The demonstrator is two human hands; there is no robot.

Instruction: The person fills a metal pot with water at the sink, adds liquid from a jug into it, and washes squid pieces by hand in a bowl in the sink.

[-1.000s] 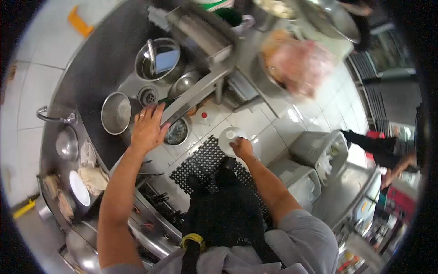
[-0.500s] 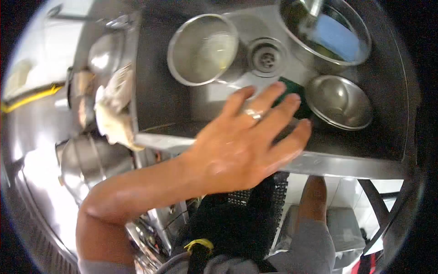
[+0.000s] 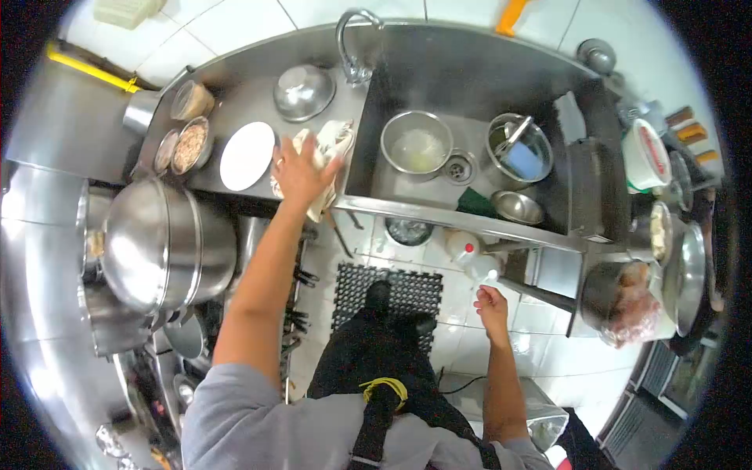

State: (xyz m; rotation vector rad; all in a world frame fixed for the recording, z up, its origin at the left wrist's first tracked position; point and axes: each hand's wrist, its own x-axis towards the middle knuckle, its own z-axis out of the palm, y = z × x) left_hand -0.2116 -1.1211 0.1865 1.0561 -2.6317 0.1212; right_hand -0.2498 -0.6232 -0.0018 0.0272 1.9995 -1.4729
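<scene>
My left hand [image 3: 301, 176] reaches over a crumpled cloth [image 3: 338, 141], fingers spread, on the steel counter left of the sink. It appears to touch the cloth; whether the fingertips press on it I cannot tell. Beside it lies a white plate [image 3: 247, 156], and an upturned steel bowl [image 3: 304, 92] sits behind. Lower right, my right hand [image 3: 493, 315] hangs in front of the sink with fingers curled together. A small white piece [image 3: 491, 276] shows just past its fingertips; whether the hand holds it is unclear.
The sink [image 3: 462, 211] contains a pot of cloudy liquid [image 3: 417, 143], a pot with a blue sponge [image 3: 523, 161], a small steel bowl [image 3: 518, 207] and a green scouring pad [image 3: 476, 202]. A large steel pot [image 3: 145, 243] stands left. A black mat [image 3: 345, 294] covers some floor.
My left hand has left the sink by the green scouring pad and moved left to the cloth. The view is now wider, and my right hand has come into sight.
</scene>
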